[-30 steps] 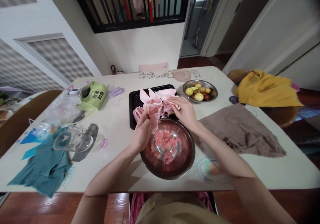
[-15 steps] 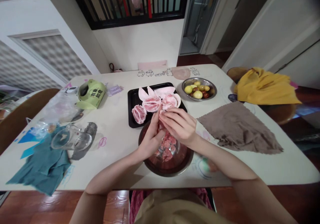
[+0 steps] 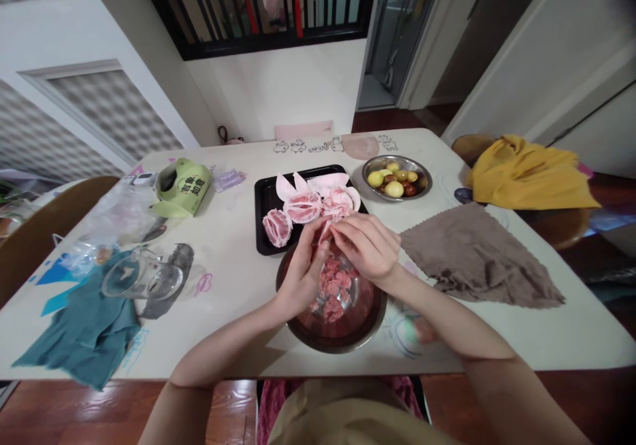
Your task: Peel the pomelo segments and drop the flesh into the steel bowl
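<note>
Over a metal bowl [image 3: 338, 346], my left hand [image 3: 304, 269] and my right hand [image 3: 370, 246] meet, fingers closed on a pink pomelo segment [image 3: 326, 232] that they mostly hide. Red peeled pomelo pulp [image 3: 334, 289] lies in broken pieces in the bowl. Just beyond my hands is a black tray [image 3: 263, 240]. It carries a smaller pomelo chunk [image 3: 277, 227], a larger pomelo piece [image 3: 302, 207], and strips of pale pomelo rind [image 3: 328, 181].
A steel bowl of small fruits [image 3: 396, 177] stands at the back right. On the right lie a brown cloth [image 3: 481, 256] and a yellow cloth [image 3: 527, 173]. To the left are a glass pitcher [image 3: 142, 274], a teal cloth [image 3: 87, 329] and a green visor [image 3: 183, 187].
My right hand has shifted slightly right and my fingertips have drawn a little apart around the pomelo segment. More of the pulp in the bowl shows between my hands.
</note>
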Demonstrator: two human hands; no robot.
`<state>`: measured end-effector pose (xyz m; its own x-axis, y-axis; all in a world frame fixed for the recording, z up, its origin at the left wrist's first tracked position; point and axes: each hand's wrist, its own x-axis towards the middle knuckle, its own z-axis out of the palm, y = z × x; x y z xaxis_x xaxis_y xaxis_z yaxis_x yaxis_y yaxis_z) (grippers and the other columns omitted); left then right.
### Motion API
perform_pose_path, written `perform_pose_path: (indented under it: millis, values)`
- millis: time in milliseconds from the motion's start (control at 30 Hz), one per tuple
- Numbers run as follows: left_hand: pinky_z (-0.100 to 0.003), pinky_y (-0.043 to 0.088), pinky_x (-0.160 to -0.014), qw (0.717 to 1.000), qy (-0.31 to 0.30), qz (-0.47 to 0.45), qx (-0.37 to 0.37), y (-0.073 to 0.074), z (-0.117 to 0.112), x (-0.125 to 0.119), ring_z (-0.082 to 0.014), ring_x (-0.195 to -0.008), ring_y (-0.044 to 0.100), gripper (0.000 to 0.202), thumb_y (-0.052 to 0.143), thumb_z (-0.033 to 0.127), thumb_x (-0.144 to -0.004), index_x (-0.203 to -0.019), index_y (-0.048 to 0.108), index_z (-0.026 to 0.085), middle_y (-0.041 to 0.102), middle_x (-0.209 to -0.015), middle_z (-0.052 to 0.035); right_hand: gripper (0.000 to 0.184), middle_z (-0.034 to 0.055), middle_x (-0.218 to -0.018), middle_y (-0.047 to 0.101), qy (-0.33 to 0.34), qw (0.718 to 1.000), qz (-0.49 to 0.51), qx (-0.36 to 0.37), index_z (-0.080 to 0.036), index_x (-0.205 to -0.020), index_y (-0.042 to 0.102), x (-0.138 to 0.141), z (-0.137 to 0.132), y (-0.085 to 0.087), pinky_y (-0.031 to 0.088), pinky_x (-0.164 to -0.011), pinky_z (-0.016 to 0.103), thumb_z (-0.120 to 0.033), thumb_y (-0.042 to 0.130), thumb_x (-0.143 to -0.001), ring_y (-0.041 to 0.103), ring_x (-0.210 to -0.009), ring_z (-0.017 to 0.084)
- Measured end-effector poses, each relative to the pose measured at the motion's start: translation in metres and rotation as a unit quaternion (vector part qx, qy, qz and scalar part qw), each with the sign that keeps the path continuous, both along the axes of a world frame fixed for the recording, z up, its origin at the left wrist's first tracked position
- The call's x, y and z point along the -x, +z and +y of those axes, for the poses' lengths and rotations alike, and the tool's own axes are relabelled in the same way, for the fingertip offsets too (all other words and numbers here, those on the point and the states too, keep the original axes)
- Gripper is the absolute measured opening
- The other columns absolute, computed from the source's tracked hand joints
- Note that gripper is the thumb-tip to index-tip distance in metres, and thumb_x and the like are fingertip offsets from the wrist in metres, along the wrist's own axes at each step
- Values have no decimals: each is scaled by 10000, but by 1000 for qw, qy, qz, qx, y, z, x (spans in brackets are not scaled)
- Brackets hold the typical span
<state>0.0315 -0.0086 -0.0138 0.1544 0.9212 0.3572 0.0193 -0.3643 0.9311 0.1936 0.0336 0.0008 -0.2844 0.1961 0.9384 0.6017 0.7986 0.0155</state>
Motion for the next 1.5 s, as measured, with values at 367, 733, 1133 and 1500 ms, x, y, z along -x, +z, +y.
perform_pose_path:
  millis: [367,733,1133,1500]
  values:
    - [-395,378,-1232,999,8,18,-41,10,-6,-3,-209,-1407,498,382,464,307,-1060,-1441,496,300,543,-1476,-69,343,52,-1048,801,12,1000,-21,-15,-206,-1254,699,-5,-11,4,661,-933,404,-118,674,-923,741,-1007,208]
    - [-351,505,-1093,996,35,4,-77,15,-8,-8,-191,-1222,626,278,443,315,-1072,-1333,532,279,629,-1295,-63,184,30,-955,800,-73,996,-30,-45,-195,-1098,741,-13,-3,12,632,-923,326,-137,678,-934,736,-864,156]
    - [-365,511,-1072,997,63,3,-47,10,-3,-5,-225,-1257,605,315,459,393,-1062,-1304,611,260,669,-1276,-73,126,50,-926,791,-39,996,32,74,-205,-1018,734,-6,14,0,611,-863,326,-151,638,-957,744,-875,179]
    - [-385,451,-1103,989,142,-20,-41,-2,17,1,-201,-1149,606,295,501,475,-1035,-1173,647,259,665,-1196,-62,119,47,-916,778,-48,989,37,135,-184,-984,715,-3,27,-14,565,-795,277,-186,596,-998,732,-873,167]
